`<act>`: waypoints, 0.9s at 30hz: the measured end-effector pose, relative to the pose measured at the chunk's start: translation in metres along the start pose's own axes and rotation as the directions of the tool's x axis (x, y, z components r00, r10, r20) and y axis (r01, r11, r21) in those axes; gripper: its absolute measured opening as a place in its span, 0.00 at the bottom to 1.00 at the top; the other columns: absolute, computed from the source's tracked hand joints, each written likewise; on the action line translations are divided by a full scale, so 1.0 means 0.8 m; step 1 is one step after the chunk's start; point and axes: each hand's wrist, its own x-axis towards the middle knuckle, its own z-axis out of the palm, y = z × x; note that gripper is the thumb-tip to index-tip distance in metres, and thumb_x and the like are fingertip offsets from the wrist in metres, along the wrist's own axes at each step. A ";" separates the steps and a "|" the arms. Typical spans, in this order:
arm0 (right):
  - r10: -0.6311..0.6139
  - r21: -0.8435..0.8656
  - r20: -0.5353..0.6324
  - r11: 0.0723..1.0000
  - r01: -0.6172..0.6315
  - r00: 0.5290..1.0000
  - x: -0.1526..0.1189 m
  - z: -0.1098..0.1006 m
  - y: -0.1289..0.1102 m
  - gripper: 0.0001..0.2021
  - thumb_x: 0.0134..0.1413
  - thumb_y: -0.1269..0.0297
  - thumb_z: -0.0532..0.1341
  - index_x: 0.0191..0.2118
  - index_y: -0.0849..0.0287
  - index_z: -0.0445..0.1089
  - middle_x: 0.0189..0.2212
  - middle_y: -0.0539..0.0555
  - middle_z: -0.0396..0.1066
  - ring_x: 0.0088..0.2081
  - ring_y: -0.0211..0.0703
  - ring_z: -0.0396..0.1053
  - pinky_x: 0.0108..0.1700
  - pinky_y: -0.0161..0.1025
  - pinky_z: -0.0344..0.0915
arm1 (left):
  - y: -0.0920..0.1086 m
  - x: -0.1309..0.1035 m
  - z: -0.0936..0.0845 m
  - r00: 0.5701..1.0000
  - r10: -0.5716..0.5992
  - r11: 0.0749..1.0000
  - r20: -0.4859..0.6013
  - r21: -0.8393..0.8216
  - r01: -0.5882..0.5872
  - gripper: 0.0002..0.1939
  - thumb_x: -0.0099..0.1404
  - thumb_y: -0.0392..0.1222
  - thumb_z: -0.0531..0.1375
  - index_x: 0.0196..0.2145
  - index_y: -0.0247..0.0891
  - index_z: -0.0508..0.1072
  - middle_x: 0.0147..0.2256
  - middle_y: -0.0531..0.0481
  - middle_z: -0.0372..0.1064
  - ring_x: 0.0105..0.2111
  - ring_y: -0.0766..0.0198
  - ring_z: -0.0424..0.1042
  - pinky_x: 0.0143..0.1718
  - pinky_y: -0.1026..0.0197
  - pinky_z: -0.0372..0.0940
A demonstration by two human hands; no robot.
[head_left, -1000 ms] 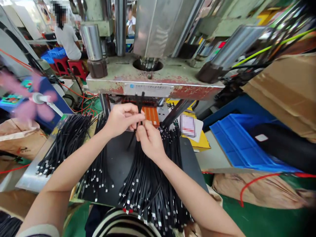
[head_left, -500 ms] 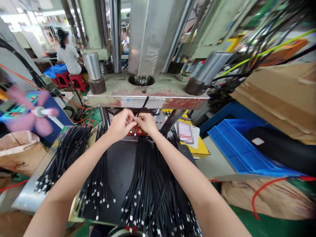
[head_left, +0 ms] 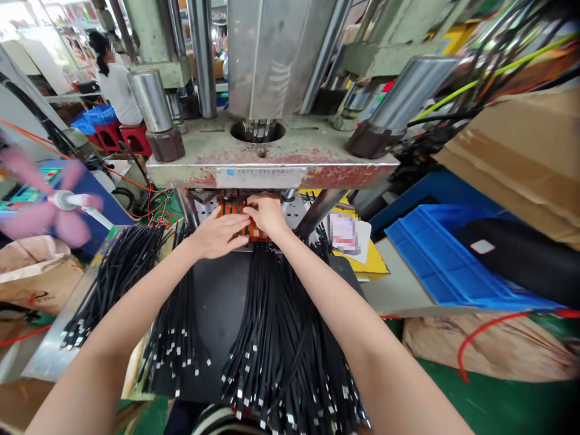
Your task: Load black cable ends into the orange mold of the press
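Observation:
My left hand reaches over the near left part of an orange mould, its fingers stretched out and apart, holding nothing. Over the mould's right side is my right hand, fingers curled with thumb and forefinger together; what lies between them is too small to make out. Dark strips lie across the mould, which sits under the press plate. Below the hands, a thick bundle of black cables with silver ends spreads over a black surface. Another cable bundle hangs under my left forearm.
More black cables lie on a metal surface at the left, near a pink fan. A blue tray and cardboard are at the right. Steel columns flank the mould. A person sits in the left background.
My hands were close together, pinching at a dark cable. My left hand has opened and lowered onto the mould; my right hand has moved slightly up. The view has shifted a little.

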 end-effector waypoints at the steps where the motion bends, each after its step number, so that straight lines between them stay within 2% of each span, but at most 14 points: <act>1: 0.034 -0.059 -0.032 0.998 -0.036 0.999 -0.002 -0.001 0.000 0.08 0.58 0.72 0.61 0.40 0.60 0.78 0.39 0.57 0.77 0.41 0.48 0.73 0.46 0.40 0.64 | -0.005 0.012 -0.002 0.999 -0.030 1.000 0.022 0.008 0.030 0.26 0.76 0.51 0.44 0.66 0.39 0.58 0.67 0.44 0.53 0.67 0.58 0.53 0.69 0.41 0.34; 3: 0.068 -0.136 -0.041 0.988 -0.073 0.997 -0.012 -0.004 -0.003 0.08 0.60 0.69 0.60 0.38 0.59 0.78 0.38 0.58 0.76 0.41 0.49 0.72 0.45 0.41 0.63 | -0.016 0.039 -0.005 0.991 -0.111 0.994 0.074 0.008 0.110 0.27 0.76 0.50 0.40 0.67 0.38 0.57 0.67 0.45 0.52 0.67 0.59 0.52 0.69 0.44 0.36; 6: 0.032 -0.150 0.073 0.988 -0.020 0.997 -0.031 -0.008 -0.010 0.06 0.59 0.64 0.62 0.34 0.57 0.76 0.34 0.55 0.75 0.37 0.47 0.71 0.42 0.40 0.62 | -0.031 0.081 -0.010 0.958 -0.245 0.967 0.146 -0.040 0.253 0.27 0.77 0.48 0.38 0.66 0.36 0.59 0.68 0.44 0.50 0.67 0.58 0.53 0.68 0.51 0.44; 8: 0.038 -0.159 0.100 0.987 -0.021 0.994 -0.034 -0.008 -0.016 0.06 0.58 0.62 0.64 0.33 0.57 0.75 0.33 0.54 0.73 0.35 0.46 0.70 0.41 0.40 0.61 | -0.036 0.104 -0.013 0.940 -0.302 0.946 0.159 -0.074 0.317 0.26 0.77 0.46 0.39 0.64 0.34 0.62 0.67 0.43 0.52 0.66 0.57 0.54 0.67 0.54 0.48; 11: 0.079 -0.190 0.062 0.980 -0.066 0.995 -0.030 -0.008 -0.020 0.06 0.58 0.61 0.64 0.34 0.57 0.74 0.33 0.54 0.72 0.36 0.47 0.70 0.42 0.41 0.62 | -0.036 0.115 -0.014 0.931 -0.335 0.933 0.145 -0.090 0.350 0.26 0.76 0.44 0.39 0.63 0.33 0.63 0.66 0.41 0.55 0.66 0.55 0.54 0.66 0.51 0.49; 13: 0.028 -0.185 0.021 0.983 -0.024 0.999 -0.039 -0.013 -0.017 0.04 0.59 0.64 0.64 0.38 0.58 0.73 0.34 0.54 0.72 0.38 0.47 0.70 0.44 0.40 0.62 | -0.030 0.096 -0.009 0.946 -0.313 0.940 0.085 -0.116 0.321 0.26 0.76 0.45 0.38 0.65 0.35 0.60 0.67 0.43 0.54 0.67 0.56 0.53 0.67 0.48 0.47; 15: -0.027 -0.193 -0.047 0.981 0.017 0.999 -0.066 -0.022 -0.007 0.04 0.61 0.66 0.62 0.40 0.60 0.72 0.36 0.55 0.73 0.39 0.46 0.71 0.44 0.39 0.62 | -0.022 0.052 0.002 0.965 -0.254 0.958 -0.066 -0.153 0.241 0.27 0.77 0.47 0.37 0.65 0.35 0.58 0.66 0.44 0.55 0.66 0.58 0.54 0.67 0.50 0.48; 17: 0.015 -0.268 -0.087 0.963 -0.038 0.996 -0.108 -0.032 0.005 0.06 0.65 0.64 0.58 0.39 0.61 0.71 0.36 0.56 0.73 0.39 0.47 0.72 0.41 0.39 0.63 | -0.016 -0.006 0.017 0.938 -0.254 0.965 -0.236 -0.126 0.229 0.26 0.76 0.47 0.39 0.61 0.34 0.64 0.61 0.41 0.63 0.62 0.59 0.61 0.64 0.54 0.55; 18: 0.076 -0.333 -0.058 0.939 -0.091 0.995 -0.130 -0.035 0.009 0.09 0.67 0.62 0.57 0.38 0.61 0.71 0.36 0.57 0.74 0.38 0.49 0.73 0.39 0.39 0.63 | -0.015 -0.036 0.025 0.904 -0.324 0.946 -0.278 -0.073 0.317 0.24 0.75 0.48 0.42 0.56 0.34 0.69 0.56 0.39 0.68 0.58 0.55 0.66 0.60 0.53 0.60; 19: 0.149 -0.404 0.001 0.905 -0.136 0.989 -0.150 -0.037 0.013 0.12 0.68 0.59 0.56 0.37 0.61 0.71 0.36 0.59 0.75 0.37 0.51 0.74 0.37 0.40 0.63 | -0.015 -0.062 0.032 0.856 -0.433 0.894 -0.282 -0.008 0.449 0.23 0.74 0.49 0.45 0.51 0.33 0.72 0.51 0.37 0.71 0.55 0.51 0.68 0.55 0.50 0.64; 21: 0.279 -0.521 0.169 0.839 -0.155 0.945 -0.178 -0.037 0.017 0.17 0.67 0.53 0.56 0.36 0.61 0.72 0.35 0.62 0.76 0.36 0.56 0.75 0.34 0.41 0.62 | -0.020 -0.101 0.044 0.732 -0.645 0.727 -0.219 0.119 0.676 0.21 0.71 0.51 0.50 0.45 0.31 0.73 0.46 0.33 0.72 0.50 0.42 0.71 0.46 0.47 0.69; 23: 0.338 -0.555 0.300 0.822 -0.125 0.892 -0.189 -0.035 0.019 0.16 0.66 0.53 0.57 0.37 0.60 0.74 0.35 0.63 0.77 0.37 0.58 0.76 0.35 0.42 0.63 | -0.031 -0.120 0.052 0.632 -0.768 0.610 -0.104 0.180 0.771 0.20 0.69 0.50 0.52 0.44 0.29 0.72 0.45 0.31 0.72 0.47 0.40 0.73 0.43 0.46 0.69; 25: 0.355 -0.525 0.356 0.841 -0.129 0.865 -0.188 -0.035 0.020 0.12 0.66 0.59 0.57 0.39 0.59 0.74 0.37 0.61 0.78 0.40 0.56 0.76 0.37 0.41 0.63 | -0.043 -0.123 0.054 0.588 -0.809 0.581 0.003 0.157 0.798 0.17 0.70 0.46 0.50 0.44 0.31 0.72 0.44 0.33 0.73 0.45 0.42 0.75 0.43 0.48 0.69; 27: 0.375 -0.495 0.364 0.853 -0.164 0.852 -0.184 -0.037 0.020 0.11 0.66 0.64 0.55 0.38 0.58 0.75 0.38 0.59 0.78 0.43 0.55 0.76 0.39 0.41 0.63 | -0.052 -0.120 0.051 0.569 -0.821 0.571 0.050 0.114 0.813 0.17 0.72 0.44 0.47 0.44 0.34 0.72 0.41 0.36 0.75 0.43 0.45 0.76 0.44 0.50 0.69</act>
